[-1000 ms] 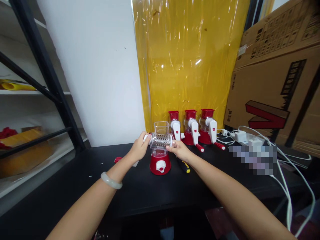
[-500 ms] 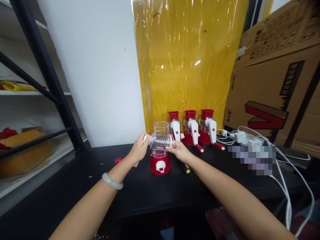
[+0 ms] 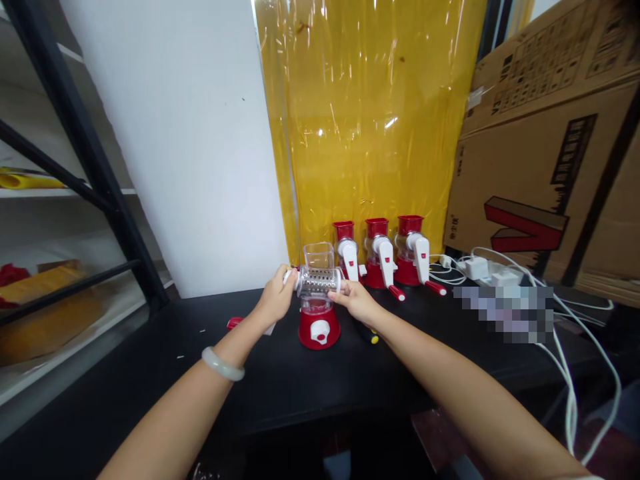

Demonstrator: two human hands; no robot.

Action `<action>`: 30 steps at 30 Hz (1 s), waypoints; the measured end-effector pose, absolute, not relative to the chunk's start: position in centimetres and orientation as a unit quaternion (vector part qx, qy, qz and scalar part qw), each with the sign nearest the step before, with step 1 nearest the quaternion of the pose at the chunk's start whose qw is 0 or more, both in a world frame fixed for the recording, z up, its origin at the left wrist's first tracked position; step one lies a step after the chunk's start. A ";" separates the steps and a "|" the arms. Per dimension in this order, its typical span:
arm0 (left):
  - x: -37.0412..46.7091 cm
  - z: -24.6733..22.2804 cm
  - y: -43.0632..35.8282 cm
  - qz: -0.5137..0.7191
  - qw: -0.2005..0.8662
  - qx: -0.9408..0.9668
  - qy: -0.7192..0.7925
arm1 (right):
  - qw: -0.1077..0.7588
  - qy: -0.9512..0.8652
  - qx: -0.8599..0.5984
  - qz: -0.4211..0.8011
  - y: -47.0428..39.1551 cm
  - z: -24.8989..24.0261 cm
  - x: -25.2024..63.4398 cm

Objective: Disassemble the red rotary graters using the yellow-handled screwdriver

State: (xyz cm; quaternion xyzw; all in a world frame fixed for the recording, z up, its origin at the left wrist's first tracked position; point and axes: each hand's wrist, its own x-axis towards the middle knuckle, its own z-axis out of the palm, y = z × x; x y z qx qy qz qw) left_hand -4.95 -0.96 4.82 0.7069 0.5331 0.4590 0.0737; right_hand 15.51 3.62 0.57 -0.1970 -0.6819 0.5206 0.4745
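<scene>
A metal grating drum (image 3: pixel 319 282) with white ends lies level at the clear housing of a grater (image 3: pixel 319 327), which stands upright on its red base with a white knob in front. My left hand (image 3: pixel 277 293) is closed on the white part at the drum's left end. At the other end, the fingers of my right hand (image 3: pixel 355 301) pinch the drum's rim. A clear hopper (image 3: pixel 319 255) rises above the drum. Behind my left wrist lies a red-ended piece (image 3: pixel 234 323), mostly hidden. A black and yellow handle (image 3: pixel 373 338) shows below my right hand.
Three assembled red and white graters (image 3: pixel 345 250) (image 3: pixel 383 257) (image 3: pixel 415 253) stand at the back of the black table (image 3: pixel 280 393). White cables and plugs (image 3: pixel 477 268) lie at the right, before a large cardboard box (image 3: pixel 520 173). Shelves (image 3: pixel 65 193) stand at the left.
The view has shifted slightly, so the surroundings sit a little further left. Both hands keep their hold at the drum's ends, with no clear movement relative to the grater.
</scene>
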 end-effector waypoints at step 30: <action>-5.5 4.3 -0.1 0.489 0.097 0.689 0.526 | 0.497 -0.653 -0.210 0.532 3.1 0.7 15.1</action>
